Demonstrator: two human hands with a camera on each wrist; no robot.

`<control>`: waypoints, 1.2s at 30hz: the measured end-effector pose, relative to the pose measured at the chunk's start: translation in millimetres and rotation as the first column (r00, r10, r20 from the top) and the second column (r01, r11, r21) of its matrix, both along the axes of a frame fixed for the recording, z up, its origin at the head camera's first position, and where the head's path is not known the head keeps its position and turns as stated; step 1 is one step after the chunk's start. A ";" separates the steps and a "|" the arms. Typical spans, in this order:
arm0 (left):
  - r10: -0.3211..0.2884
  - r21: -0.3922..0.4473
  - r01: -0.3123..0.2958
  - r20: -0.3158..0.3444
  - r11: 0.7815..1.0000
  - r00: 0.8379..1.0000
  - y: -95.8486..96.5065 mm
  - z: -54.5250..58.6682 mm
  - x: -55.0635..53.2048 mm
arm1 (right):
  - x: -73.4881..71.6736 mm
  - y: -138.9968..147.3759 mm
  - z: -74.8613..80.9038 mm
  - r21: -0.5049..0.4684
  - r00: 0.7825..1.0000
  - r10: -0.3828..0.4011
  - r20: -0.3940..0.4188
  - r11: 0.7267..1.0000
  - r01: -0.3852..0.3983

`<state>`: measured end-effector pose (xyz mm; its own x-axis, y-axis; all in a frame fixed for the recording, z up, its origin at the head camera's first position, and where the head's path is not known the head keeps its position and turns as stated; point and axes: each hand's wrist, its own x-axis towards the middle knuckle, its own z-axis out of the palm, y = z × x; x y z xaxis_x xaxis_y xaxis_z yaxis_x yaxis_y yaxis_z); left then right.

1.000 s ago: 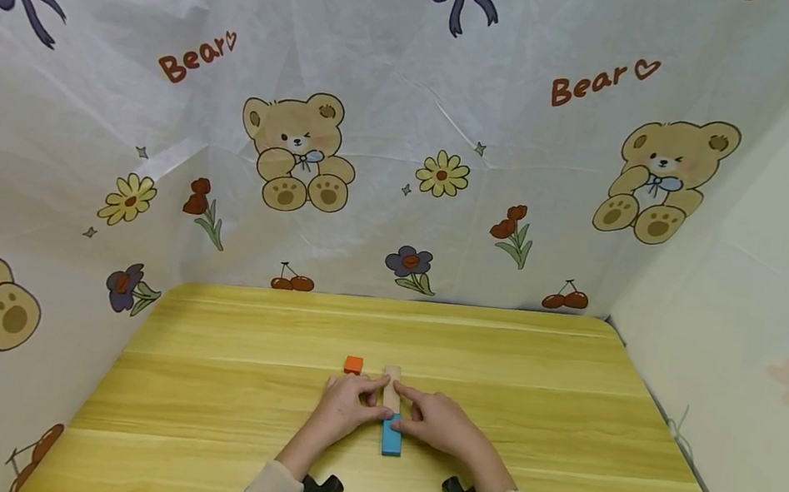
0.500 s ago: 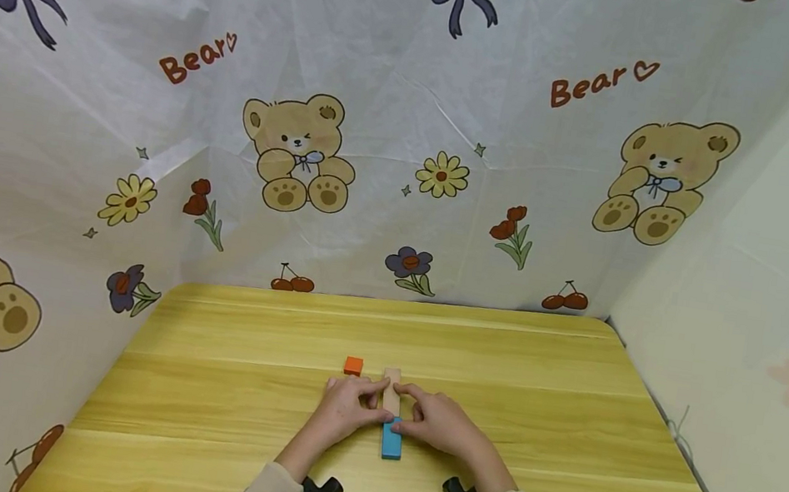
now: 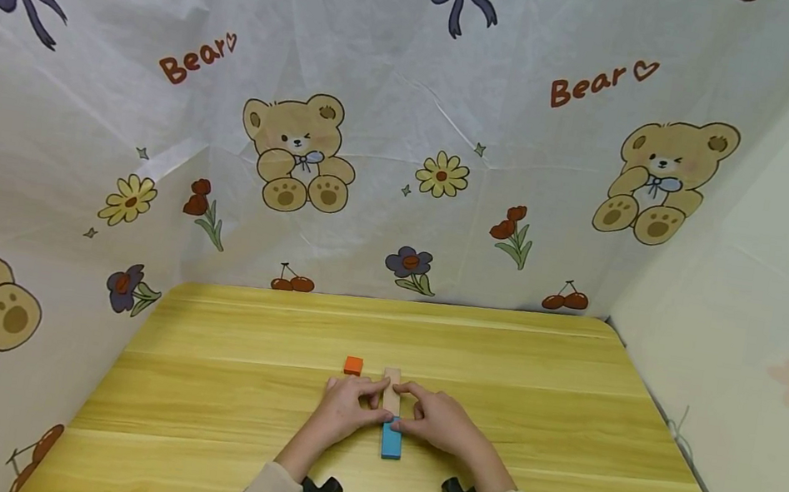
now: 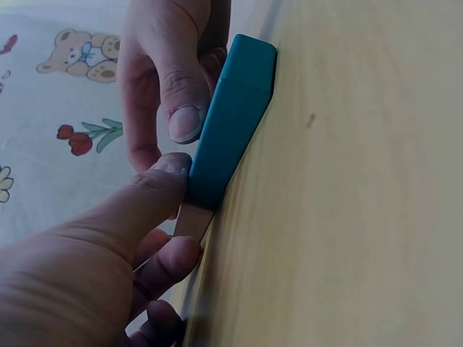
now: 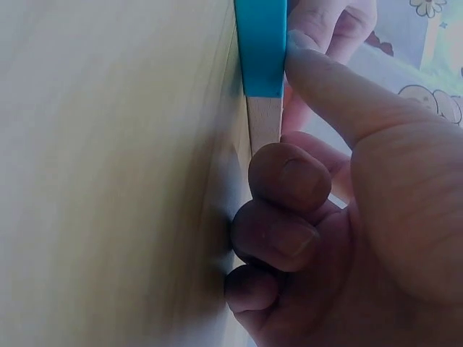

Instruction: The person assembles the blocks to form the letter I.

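Note:
A plain wooden block (image 3: 391,403) and a blue block (image 3: 392,443) lie end to end in one line on the table. My left hand (image 3: 344,409) holds the pair from the left, its thumb at the blue block near the seam and its index fingertip farther along the wooden one. From the other side my right hand (image 3: 443,424) grips in the same way, thumb against the blue block. In the left wrist view the blue block (image 4: 231,123) looks flush with the wooden piece (image 4: 192,219). Fingers hide part of the wood in both wrist views.
Just beyond my left hand sits a small orange block (image 3: 353,365). The wood-grain table (image 3: 569,405) meets a bear-printed sheet (image 3: 366,234) at its back edge. Another pale sheet (image 3: 744,345) hangs along the right side.
The two blocks and both hands' index fingers have shifted very slightly toward me since the first frame. Over the last half second almost nothing has moved.

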<state>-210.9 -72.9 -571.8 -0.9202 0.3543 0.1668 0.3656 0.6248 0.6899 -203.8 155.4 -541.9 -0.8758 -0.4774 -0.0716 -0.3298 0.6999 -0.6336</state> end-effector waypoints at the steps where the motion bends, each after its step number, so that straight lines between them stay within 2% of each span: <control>1: -0.001 -0.001 0.001 0.000 1.000 1.000 -0.1 -0.1 0.0 | -0.2 0.0 -0.4 0.000 1.000 0.000 -0.002 1.000 0.000; 12: 0.014 0.000 -0.014 -0.006 1.000 1.000 0.5 -0.7 0.1 | 0.0 -0.1 -1.6 -0.004 1.000 -0.006 -0.004 1.000 0.006; 21: 0.064 0.050 -0.062 -0.034 0.997 0.997 0.8 -2.4 -1.7 | 0.0 -0.4 -1.6 -0.012 1.000 -0.004 -0.001 1.000 0.004; 24: 0.073 0.094 -0.070 -0.036 0.993 0.997 0.6 -2.4 -3.0 | -0.5 -0.5 -1.8 -0.010 1.000 -0.007 0.005 1.000 0.007; 30: 0.096 0.252 -0.089 -0.014 0.964 0.995 0.1 -0.2 -4.7 | 0.0 -0.9 -1.6 -0.007 1.000 -0.004 0.006 1.000 0.005; 36: 0.138 0.371 -0.104 -0.067 0.923 0.988 -4.3 -0.7 -8.2 | 0.6 -0.1 -0.9 -0.005 1.000 -0.001 -0.006 1.000 0.001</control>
